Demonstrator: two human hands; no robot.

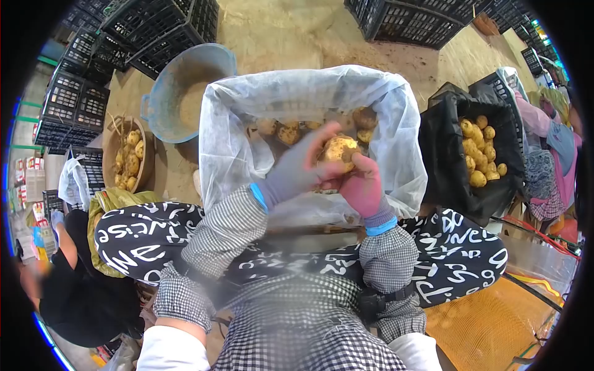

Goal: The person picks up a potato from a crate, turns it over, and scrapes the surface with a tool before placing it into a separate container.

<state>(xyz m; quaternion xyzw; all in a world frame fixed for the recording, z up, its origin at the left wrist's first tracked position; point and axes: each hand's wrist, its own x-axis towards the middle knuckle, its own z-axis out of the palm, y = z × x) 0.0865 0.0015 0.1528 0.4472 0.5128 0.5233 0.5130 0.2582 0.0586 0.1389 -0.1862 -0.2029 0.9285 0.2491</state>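
Potato (340,149), one, frame centre: probably best turned under light fingertip pressure, low over the white liner (309,81). Grip: narrowed on the potato; left hand (291,172) cupped its left side, right hand (361,189) thumbed its lower right. Beneath lay loose potatoes (289,134). Upper left stood a blue tub (214,57).

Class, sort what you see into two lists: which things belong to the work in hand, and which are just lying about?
Belongs to the work:
left hand
right hand
potato held between them
white-lined container
other potatoes inside it

Apparently just lying about:
blue tub
black crates
orange mesh
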